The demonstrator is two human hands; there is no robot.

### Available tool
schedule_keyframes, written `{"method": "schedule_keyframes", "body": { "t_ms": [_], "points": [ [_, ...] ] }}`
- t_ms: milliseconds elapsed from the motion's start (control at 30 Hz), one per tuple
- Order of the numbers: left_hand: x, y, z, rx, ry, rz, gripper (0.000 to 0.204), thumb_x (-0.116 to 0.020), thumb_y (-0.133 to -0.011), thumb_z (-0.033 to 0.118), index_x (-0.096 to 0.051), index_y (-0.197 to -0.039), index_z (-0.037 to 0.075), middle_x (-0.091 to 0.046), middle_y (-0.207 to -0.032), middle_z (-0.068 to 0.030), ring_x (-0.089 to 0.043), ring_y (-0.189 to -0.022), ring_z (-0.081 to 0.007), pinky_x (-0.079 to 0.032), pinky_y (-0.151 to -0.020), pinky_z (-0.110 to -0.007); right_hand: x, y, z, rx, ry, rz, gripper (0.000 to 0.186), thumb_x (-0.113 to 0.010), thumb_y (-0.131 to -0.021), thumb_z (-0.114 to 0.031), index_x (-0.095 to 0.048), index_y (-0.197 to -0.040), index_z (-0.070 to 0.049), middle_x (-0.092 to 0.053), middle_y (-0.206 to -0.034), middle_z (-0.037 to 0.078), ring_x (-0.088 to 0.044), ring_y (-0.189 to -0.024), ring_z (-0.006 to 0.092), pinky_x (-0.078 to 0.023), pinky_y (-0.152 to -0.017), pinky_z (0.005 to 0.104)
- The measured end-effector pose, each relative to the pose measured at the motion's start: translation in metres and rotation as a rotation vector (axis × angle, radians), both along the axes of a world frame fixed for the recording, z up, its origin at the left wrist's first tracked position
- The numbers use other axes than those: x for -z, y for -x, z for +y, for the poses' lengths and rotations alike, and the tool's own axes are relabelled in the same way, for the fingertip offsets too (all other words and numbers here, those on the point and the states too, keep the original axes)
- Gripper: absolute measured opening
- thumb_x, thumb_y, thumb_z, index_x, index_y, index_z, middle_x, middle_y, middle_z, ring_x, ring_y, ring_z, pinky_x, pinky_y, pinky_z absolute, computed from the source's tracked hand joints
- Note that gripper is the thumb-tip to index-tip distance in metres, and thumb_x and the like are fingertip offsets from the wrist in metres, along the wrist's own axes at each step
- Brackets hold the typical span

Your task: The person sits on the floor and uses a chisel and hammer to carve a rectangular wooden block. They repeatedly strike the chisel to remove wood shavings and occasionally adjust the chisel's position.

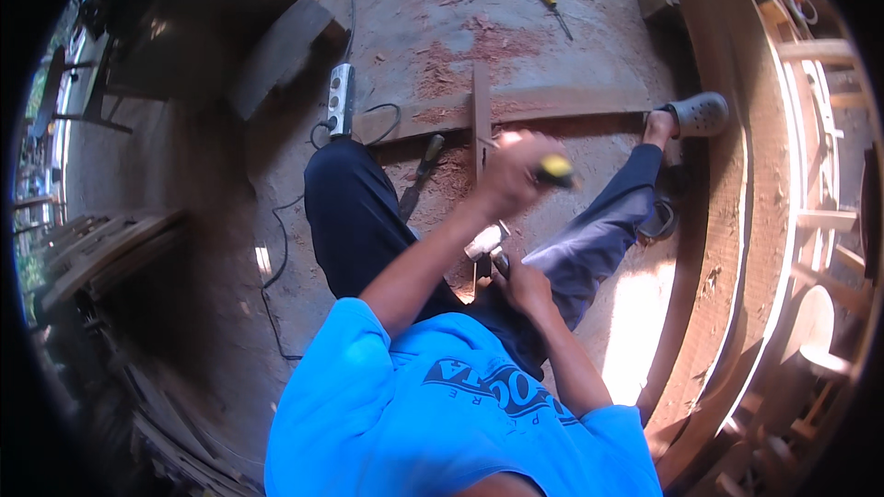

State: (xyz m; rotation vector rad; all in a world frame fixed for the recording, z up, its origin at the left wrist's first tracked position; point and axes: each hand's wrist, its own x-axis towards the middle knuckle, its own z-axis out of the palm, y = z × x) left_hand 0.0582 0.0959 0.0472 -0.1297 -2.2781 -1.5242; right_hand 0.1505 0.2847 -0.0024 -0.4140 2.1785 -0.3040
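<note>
My left hand is closed around the yellow-and-black handle of a tool, above a long narrow reddish wood strip. Motion blurs that hand, and the tool's kind cannot be made out. Close to my lap, my right hand grips a hammer by its dark handle, with the pale metal head toward the strip. The strip runs away from me between my spread legs, its near part partly hidden by my arm and the hammer. Left of it, a chisel-like tool with a dark handle lies on the floor.
Reddish shavings are scattered around the strip's far end. Beyond lies a yellow-handled screwdriver. A white power strip with a black cord stands by my left knee. Long thick timbers line the right side; boards are stacked left.
</note>
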Motion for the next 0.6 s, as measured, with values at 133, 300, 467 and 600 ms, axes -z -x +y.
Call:
{"method": "schedule_keyframes", "body": {
  "t_ms": [133,300,467,600],
  "points": [
    [0.031,-0.026,0.035,0.121,0.053,0.012,0.030,-0.080,-0.067,0.012,-0.065,-0.093,0.012,-0.061,-0.083,-0.0066,-0.063,-0.085,-0.0295,-0.049,-0.076,-0.042,0.006,-0.001,-0.001,0.045,-0.088,-0.061,0.047,-0.059,-0.097,-0.044,-0.062,-0.126,-0.008,-0.070,-0.110,0.026,-0.067,-0.103,0.0452,-0.052,-0.088,0.0548],
    [0.046,-0.026,0.034,0.089,0.047,0.049,0.027,-0.078,-0.063,0.013,-0.064,-0.085,0.012,-0.057,-0.079,-0.0061,-0.061,-0.079,-0.0298,-0.047,-0.071,-0.042,0.010,0.005,-0.001,-0.023,-0.048,-0.104,0.045,-0.059,-0.097,-0.045,-0.064,-0.115,-0.004,-0.071,-0.100,0.027,-0.069,-0.098,0.0449,-0.052,-0.085,0.0567],
    [0.046,-0.015,0.021,0.043,-0.001,0.003,0.025,-0.078,-0.062,0.017,-0.063,-0.081,0.012,-0.055,-0.076,-0.0062,-0.060,-0.075,-0.0305,-0.046,-0.069,-0.043,0.004,0.012,-0.006,-0.029,-0.122,-0.161,0.050,-0.058,-0.098,-0.043,-0.052,-0.127,-0.003,-0.071,-0.096,0.029,-0.068,-0.094,0.0476,-0.052,-0.083,0.0586],
    [0.050,-0.011,0.015,0.041,-0.016,0.032,0.027,-0.084,-0.069,0.026,-0.063,-0.077,0.010,-0.055,-0.072,-0.0070,-0.058,-0.070,-0.0310,-0.043,-0.066,-0.042,0.001,0.016,-0.009,-0.037,-0.113,-0.174,0.053,-0.058,-0.098,-0.042,-0.045,-0.132,-0.003,-0.070,-0.094,0.031,-0.068,-0.091,0.0491,-0.052,-0.081,0.0605]
  ]
}}
